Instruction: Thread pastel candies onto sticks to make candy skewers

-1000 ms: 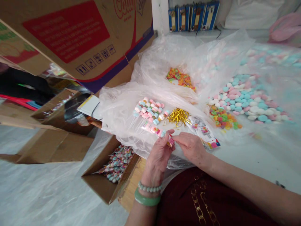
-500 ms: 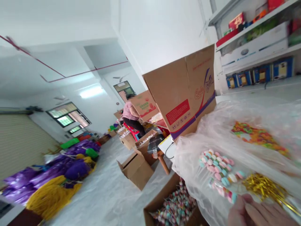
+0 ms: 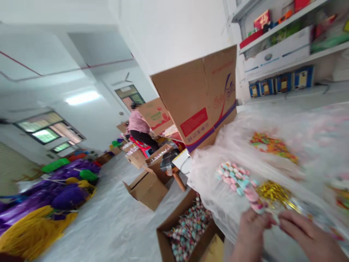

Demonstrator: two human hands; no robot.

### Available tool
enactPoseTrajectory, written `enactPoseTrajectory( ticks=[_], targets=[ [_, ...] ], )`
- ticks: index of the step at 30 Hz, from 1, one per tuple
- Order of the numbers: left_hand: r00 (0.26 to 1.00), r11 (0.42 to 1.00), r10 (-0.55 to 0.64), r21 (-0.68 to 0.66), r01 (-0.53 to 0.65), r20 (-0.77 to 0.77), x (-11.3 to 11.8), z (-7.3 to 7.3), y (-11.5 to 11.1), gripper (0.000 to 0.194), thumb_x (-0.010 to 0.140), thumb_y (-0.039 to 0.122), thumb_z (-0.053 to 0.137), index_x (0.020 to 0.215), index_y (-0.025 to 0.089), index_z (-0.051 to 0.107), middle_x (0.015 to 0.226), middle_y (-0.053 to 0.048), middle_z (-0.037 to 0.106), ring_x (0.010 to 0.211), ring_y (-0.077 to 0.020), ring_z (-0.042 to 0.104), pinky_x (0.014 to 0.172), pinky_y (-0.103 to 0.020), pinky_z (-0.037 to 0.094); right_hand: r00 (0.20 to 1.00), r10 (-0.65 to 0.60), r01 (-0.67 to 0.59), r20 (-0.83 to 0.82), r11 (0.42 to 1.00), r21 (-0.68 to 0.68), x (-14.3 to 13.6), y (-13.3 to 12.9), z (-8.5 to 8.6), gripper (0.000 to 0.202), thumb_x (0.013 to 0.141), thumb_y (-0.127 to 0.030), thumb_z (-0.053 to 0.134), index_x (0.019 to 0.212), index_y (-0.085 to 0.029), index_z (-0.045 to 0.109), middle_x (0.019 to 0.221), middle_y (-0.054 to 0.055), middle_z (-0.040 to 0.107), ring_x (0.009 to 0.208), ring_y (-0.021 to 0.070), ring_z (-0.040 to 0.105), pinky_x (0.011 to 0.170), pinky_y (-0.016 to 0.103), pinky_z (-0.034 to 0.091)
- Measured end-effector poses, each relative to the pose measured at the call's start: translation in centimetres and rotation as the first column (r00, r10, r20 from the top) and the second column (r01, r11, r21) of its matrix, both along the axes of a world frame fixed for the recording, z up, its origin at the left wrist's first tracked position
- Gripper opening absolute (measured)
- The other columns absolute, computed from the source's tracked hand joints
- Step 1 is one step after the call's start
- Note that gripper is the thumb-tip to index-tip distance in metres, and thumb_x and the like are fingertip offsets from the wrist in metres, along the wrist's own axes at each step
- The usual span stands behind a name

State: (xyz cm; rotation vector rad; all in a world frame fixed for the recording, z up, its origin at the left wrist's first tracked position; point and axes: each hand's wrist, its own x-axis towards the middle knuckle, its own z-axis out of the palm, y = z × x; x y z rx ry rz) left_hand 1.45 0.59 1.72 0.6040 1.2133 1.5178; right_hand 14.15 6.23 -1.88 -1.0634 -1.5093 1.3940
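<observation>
My left hand (image 3: pixel 252 227) is closed around the lower end of a marshmallow skewer (image 3: pixel 253 198), whose pink, white and pale blue pieces point up and away from me. My right hand (image 3: pixel 302 229) is beside it, thumb and fingers pinched together near the skewer's bottom end. What that pinch holds is too small and blurred to make out. Just beyond the hands lie more marshmallow skewers (image 3: pixel 234 176) on a clear plastic sheet (image 3: pixel 207 174). To their right is a bunch of gold twist ties (image 3: pixel 274 193).
Orange and green sweets (image 3: pixel 272 145) lie farther back on the plastic. A carton of wrapped sweets (image 3: pixel 163 238) stands below the table's left edge. A tall carton (image 3: pixel 196 98) rises behind. A person (image 3: pixel 139 125) works farther off, near purple bundles (image 3: pixel 65 193) on the floor.
The view has turned, shifting the surroundings leftward. Both hands now show, and the skewer is raised in my left hand; before, one hand was clearly seen at the lower right beside it.
</observation>
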Motion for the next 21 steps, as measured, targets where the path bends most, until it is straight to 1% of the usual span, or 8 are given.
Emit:
enactPoseTrajectory(
  ticks=[2,4,6,8,12,15,18,21],
  targets=[
    [0.989,0.992,-0.107,-0.077,0.099,-0.106,0.5,0.9,-0.7,0.029,0.06,0.044,0.075,0.058,0.016,0.068,0.068,-0.008,0.062,0.062,-0.0159,0.051,0.065,-0.031,0.037,0.999,-0.041,0.037,-0.025,0.988,-0.149,0.5,-1.4,2.1,0.035,0.061,-0.042,0.07,0.093,-0.027,0.065,0.089,0.006,0.07,0.069,0.021,0.065,0.052,0.03,0.049],
    [0.935,0.925,-0.352,-0.139,0.354,0.038,0.8,0.9,-1.1,0.037,0.065,0.051,0.07,0.06,0.014,0.066,0.055,-0.004,0.057,0.047,-0.013,0.048,0.053,-0.028,0.036,0.985,0.111,-0.15,-0.129,0.928,-0.34,0.0,-2.2,3.8,0.042,0.062,-0.036,0.07,0.101,-0.022,0.061,0.089,0.004,0.069,0.054,0.0145,0.059,0.044,0.025,0.044],
    [0.901,0.88,-0.418,-0.198,0.433,0.111,1.1,0.1,-1.3,0.046,0.068,0.058,0.065,0.056,0.014,0.061,0.049,-0.003,0.053,0.038,-0.0112,0.044,0.045,-0.025,0.032,0.95,0.15,-0.271,-0.273,0.83,-0.487,-1.1,-2.3,4.3,0.033,0.066,-0.035,0.065,0.093,-0.017,0.061,0.081,0.004,0.068,0.037,0.008,0.046,0.033,0.022,0.033],
    [0.931,0.888,-0.362,-0.286,0.361,0.049,1.5,-1.0,-1.5,0.047,0.071,0.058,0.063,0.054,0.015,0.058,0.047,-0.001,0.05,0.032,-0.0094,0.039,0.038,-0.024,0.024,0.934,-0.038,-0.186,-0.354,0.796,-0.576,-2.0,-2.1,3.8,0.027,0.061,-0.03,0.066,0.082,-0.016,0.058,0.073,0.002,0.066,0.034,0.0066,0.042,0.033,0.021,0.03],
    [0.906,0.961,-0.16,-0.27,0.053,-0.392,1.8,-2.2,-1.6,0.032,0.073,0.046,0.067,0.058,0.019,0.062,0.049,0.0,0.051,0.038,-0.0114,0.042,0.04,-0.024,0.027,0.869,-0.255,-0.118,-0.425,0.726,-0.677,-2.7,-1.8,2.9,0.02,0.053,-0.022,0.068,0.066,-0.017,0.053,0.063,0.001,0.061,0.051,0.0107,0.052,0.047,0.022,0.04],
    [0.813,0.997,-0.028,-0.074,-0.018,-0.582,1.3,-2.0,-1.4,0.01,0.069,0.032,0.073,0.069,0.023,0.07,0.065,-0.003,0.062,0.06,-0.0165,0.054,0.052,-0.024,0.036,0.876,-0.21,-0.116,-0.434,0.782,-0.613,-2.3,-1.3,3.3,0.02,0.055,-0.021,0.07,0.067,-0.017,0.055,0.066,0.0,0.062,0.065,0.0128,0.057,0.062,0.024,0.044],
    [0.74,0.997,0.04,-0.026,-0.077,-0.671,-0.2,-1.6,-1.2,0.01,0.072,0.028,0.069,0.063,0.022,0.066,0.058,-0.001,0.056,0.059,-0.0149,0.049,0.053,-0.022,0.035,0.936,-0.047,-0.128,-0.349,0.878,-0.461,-0.6,0.2,3.4,0.021,0.06,-0.022,0.069,0.077,-0.018,0.058,0.075,-0.001,0.063,0.072,0.0128,0.057,0.068,0.024,0.043],
    [0.811,0.97,0.133,-0.093,-0.225,-0.57,-2.4,-1.6,-0.6,0.019,0.074,0.031,0.063,0.06,0.02,0.058,0.046,0.004,0.042,0.046,-0.0102,0.036,0.043,-0.02,0.026,0.997,-0.056,0.042,-0.046,0.961,-0.272,2.0,2.3,2.3,0.014,0.065,-0.022,0.062,0.079,-0.02,0.06,0.074,-0.003,0.061,0.068,0.012,0.053,0.062,0.023,0.039]
  ],
)
